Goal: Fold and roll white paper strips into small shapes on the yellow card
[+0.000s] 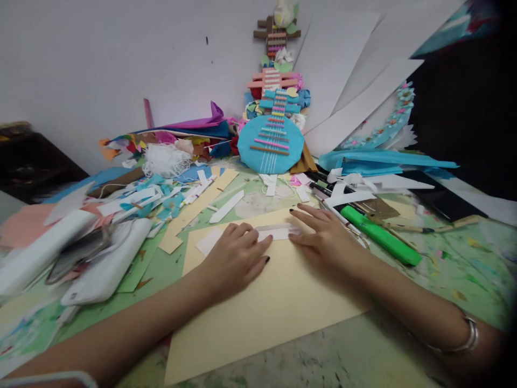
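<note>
A narrow white paper strip (278,234) lies across the upper part of a cream paper sheet (258,323). My left hand (235,258) is bent over the strip's left portion, its fingers curled and pressed down on it. At the strip's other end, the thumb and a fingertip of my right hand (325,237) close on the paper, while its upper fingers stretch outward. Slight blur softens the right fingertips. Another piece of white paper (209,241) sticks out to the left of my left hand on the sheet.
A blue paper lute-like instrument (271,143) leans against the wall. Right of my hands are a green cutter (379,235), pens and a dark phone (442,195). A white power bank (109,264), paper scraps and tangled white string (167,160) crowd the left.
</note>
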`<state>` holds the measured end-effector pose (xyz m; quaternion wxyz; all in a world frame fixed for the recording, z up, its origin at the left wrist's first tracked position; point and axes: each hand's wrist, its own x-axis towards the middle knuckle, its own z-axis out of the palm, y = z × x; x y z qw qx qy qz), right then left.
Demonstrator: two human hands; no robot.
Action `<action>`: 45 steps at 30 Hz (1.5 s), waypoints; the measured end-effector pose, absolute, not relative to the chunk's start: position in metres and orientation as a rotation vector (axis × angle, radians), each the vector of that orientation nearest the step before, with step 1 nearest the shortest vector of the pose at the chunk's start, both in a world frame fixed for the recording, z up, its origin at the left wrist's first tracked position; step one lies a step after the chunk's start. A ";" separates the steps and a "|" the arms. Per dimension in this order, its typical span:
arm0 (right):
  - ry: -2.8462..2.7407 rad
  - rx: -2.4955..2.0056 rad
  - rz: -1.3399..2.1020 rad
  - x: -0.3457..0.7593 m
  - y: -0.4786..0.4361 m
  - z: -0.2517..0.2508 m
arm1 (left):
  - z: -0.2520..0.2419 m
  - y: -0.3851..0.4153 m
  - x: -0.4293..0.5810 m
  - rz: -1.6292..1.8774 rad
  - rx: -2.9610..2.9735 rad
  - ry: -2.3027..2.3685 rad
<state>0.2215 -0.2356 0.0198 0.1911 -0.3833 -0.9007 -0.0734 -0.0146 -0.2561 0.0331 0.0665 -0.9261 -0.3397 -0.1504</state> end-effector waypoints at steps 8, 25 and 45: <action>-2.565 -1.044 -0.161 0.220 -0.235 0.024 | 0.033 -0.258 -0.012 -0.334 -2.752 -0.988; -2.549 -0.823 0.005 0.225 -0.222 0.027 | 0.026 -0.245 -0.028 -0.696 -2.790 -1.041; -2.286 -1.080 0.293 0.212 -0.216 0.023 | 0.021 -0.225 -0.020 -1.092 -2.836 -1.336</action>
